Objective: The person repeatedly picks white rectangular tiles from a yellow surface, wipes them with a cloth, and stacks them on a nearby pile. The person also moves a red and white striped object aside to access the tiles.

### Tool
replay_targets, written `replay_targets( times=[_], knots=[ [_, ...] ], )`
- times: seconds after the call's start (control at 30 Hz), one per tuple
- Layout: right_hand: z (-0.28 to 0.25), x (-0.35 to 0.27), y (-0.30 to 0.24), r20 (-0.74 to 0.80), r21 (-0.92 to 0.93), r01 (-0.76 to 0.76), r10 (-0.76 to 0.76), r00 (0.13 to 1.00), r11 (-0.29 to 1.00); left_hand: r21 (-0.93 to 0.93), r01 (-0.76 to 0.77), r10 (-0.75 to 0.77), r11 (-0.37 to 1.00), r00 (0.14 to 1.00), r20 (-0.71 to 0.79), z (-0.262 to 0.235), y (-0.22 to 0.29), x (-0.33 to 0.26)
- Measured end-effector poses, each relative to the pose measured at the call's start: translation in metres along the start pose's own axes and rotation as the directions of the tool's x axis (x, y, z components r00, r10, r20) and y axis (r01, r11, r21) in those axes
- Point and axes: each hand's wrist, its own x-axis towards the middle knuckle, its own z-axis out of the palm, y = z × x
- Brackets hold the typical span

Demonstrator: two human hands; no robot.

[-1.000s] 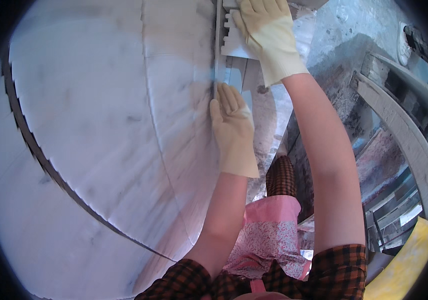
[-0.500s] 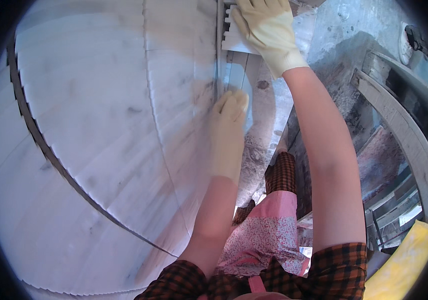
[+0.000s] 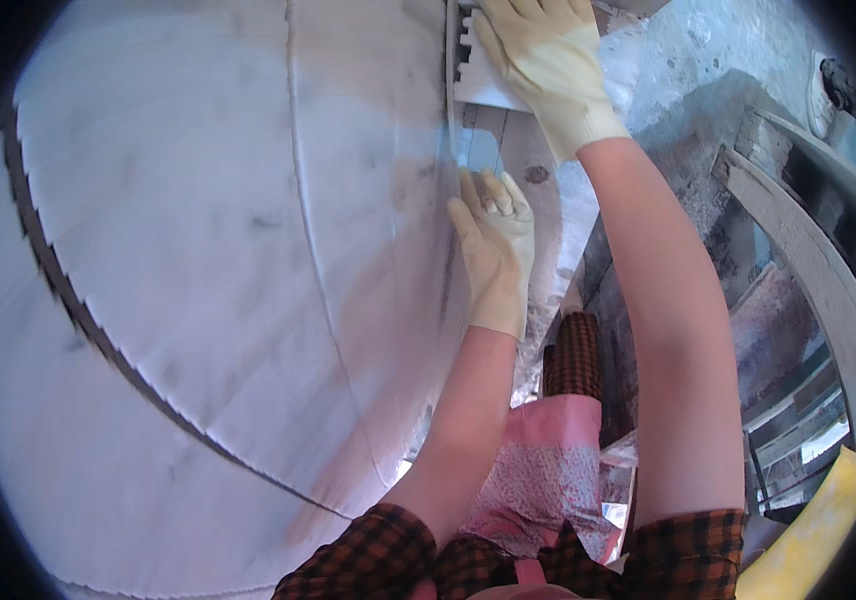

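Observation:
Both hands wear cream rubber gloves. At the top, my right hand [image 3: 548,70] lies with fingers stretched over a white piece [image 3: 493,92] with a notched left edge; the fingertips reach the upper rim of the picture. Below it, my left hand [image 3: 496,235] is turned partly palm up, thumb apart and fingers loosely bent, nothing visible in it. It is beside the right edge of a large whitish surface [image 3: 198,250] made of many close strips. A thin upright strip [image 3: 452,75] runs along that edge, left of the notched piece.
A dark, jagged gap [image 3: 83,310] curves through the whitish surface. To the right are a worn grey board [image 3: 798,230], a stained grey floor [image 3: 693,75] and a yellow sheet or cloth [image 3: 813,525]. A shoe [image 3: 821,95] shows at the upper right.
My left hand has moved off the edge of the whitish surface to the right and turned, its fingers loosening. My right hand stays on the notched piece. The view has shifted slightly.

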Motion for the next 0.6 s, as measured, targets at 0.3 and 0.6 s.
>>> replay_targets(
  times=[0.3, 0.6],
  knots=[
    [0.0, -0.002, 0.0, 0.034, 0.006, -0.025, 0.025, 0.999, 1.0, -0.01, -0.138, 0.138, 0.99, 0.99, -0.013, 0.012, 0.006, 0.023],
    [-0.004, 0.001, 0.0, 0.1, -0.004, -0.044, 0.045, 0.994, 0.999, -0.298, -0.022, -0.009, 0.954, 0.995, -0.101, 0.032, -0.002, 0.036]
  ],
)
